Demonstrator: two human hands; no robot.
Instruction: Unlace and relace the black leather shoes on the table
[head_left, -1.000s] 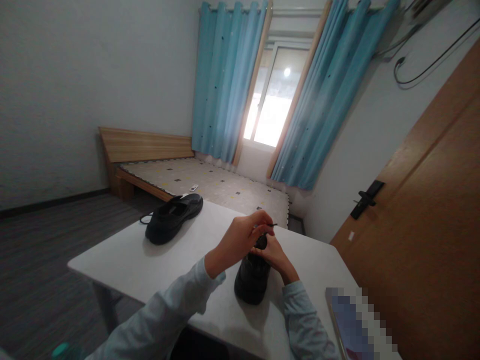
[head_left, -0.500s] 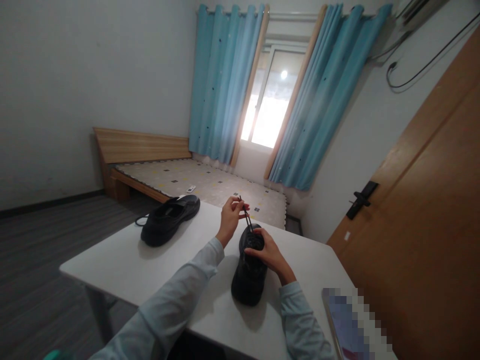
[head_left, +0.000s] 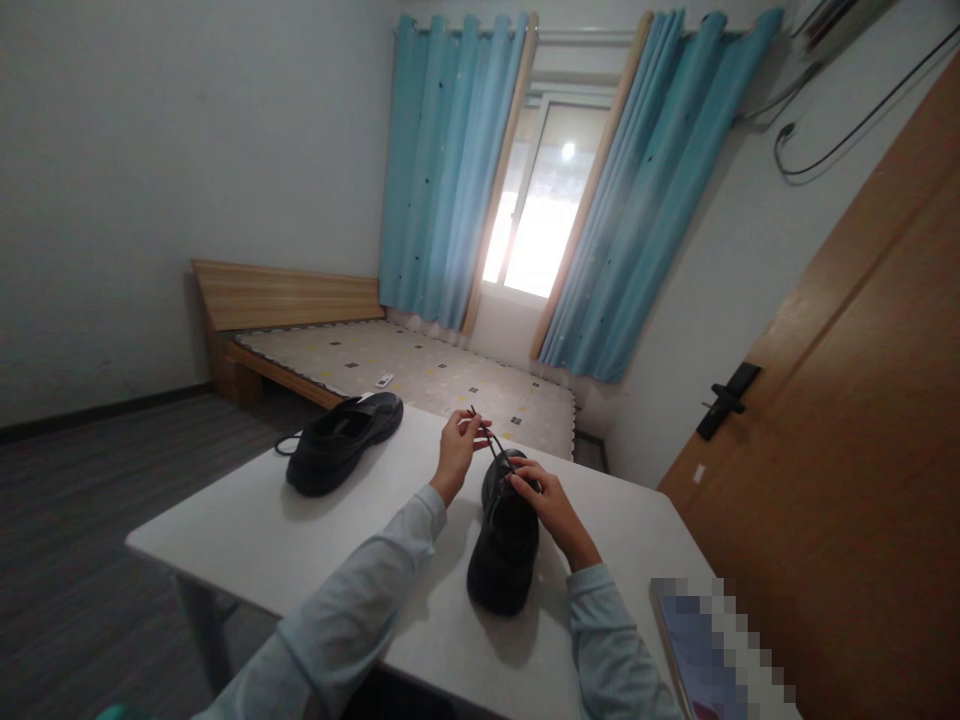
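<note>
A black shoe stands upright on the white table, its heel toward me and its toe pointing away. My left hand is closed in a pinch on the black shoelace, holding its ends up above and left of the toe. Over the shoe's front, my right hand has thumb and fingers pinched together on the lower part of the lace; its fingertips partly hide the lacing. The other black shoe rests at the table's left back edge, with a loop at its heel.
At the right front edge lies a flat device with a blurred screen. Beyond the table is a bed with a small white object on it. A wooden door stands close on the right.
My left hand has lowered slightly with the lace ends. My right hand has shifted from gripping the shoe's upper to pinching at the lace, uncovering the shoe's opening.
</note>
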